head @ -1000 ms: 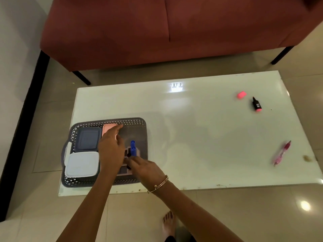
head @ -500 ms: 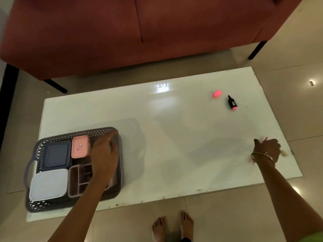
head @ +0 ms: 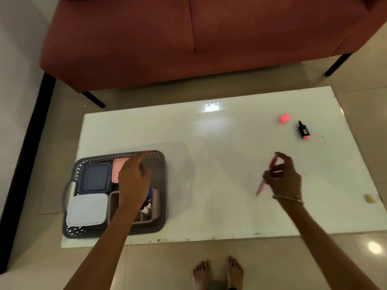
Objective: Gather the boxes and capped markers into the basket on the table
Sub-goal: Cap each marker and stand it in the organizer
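A grey perforated basket (head: 159,206) sits at the table's near left. Inside lie a dark blue box (head: 95,177), a white box (head: 87,209), a small pink box (head: 118,170) and a mauve divided tray (head: 155,203) with a blue-capped marker (head: 147,203) in it. My left hand (head: 134,183) hovers over the basket, fingers loosely spread, holding nothing. My right hand (head: 282,177) is above the table's right half, shut on a pink pen (head: 262,185). Far right lie a pink cap (head: 284,118) and an uncapped black marker (head: 303,130).
The white glossy table (head: 209,143) has a brown stain (head: 369,198) near its right edge. A red sofa (head: 188,38) stands behind it on black legs. My bare feet (head: 217,273) are on the tiled floor at the near edge.
My right hand left the basket, reached to the table's right edge, picked up the pink pen and now carries it back leftward. My left hand stayed over the basket.
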A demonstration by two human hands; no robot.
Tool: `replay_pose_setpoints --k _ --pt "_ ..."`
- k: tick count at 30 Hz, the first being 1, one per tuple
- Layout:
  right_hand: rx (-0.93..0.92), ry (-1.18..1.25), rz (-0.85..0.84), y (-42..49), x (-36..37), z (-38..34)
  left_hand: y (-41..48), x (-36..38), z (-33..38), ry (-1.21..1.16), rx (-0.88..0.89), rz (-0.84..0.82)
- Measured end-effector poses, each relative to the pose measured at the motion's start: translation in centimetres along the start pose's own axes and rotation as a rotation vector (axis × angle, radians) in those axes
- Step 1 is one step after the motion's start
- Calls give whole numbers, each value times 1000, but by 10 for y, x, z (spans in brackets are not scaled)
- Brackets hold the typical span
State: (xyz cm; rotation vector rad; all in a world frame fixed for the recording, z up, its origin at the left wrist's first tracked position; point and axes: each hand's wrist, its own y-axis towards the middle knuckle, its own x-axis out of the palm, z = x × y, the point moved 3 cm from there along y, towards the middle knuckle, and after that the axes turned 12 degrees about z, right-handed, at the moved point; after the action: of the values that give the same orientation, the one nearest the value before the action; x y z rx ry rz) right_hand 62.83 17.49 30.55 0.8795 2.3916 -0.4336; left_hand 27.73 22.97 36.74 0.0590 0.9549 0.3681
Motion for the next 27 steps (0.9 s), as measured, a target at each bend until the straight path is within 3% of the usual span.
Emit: replay_pose_setpoints --k 6,10,17,22,27 --pt "-273 297 -399 -123 111 -128 -2 -54 -60 47 -141 29" --pt "-377 308 -504 -187 178 -170 -11 -90 -106 96 -239 92" --pt "-668 -93 -786 -236 240 -178 -19 -112 -149 113 -317 117" --pt "-929 -337 -860 -243 255 -179 -14 -108 -140 95 -297 100" --pt "-837 -193 -703 -201 231 -184 10 -80 -83 25 -126 44"
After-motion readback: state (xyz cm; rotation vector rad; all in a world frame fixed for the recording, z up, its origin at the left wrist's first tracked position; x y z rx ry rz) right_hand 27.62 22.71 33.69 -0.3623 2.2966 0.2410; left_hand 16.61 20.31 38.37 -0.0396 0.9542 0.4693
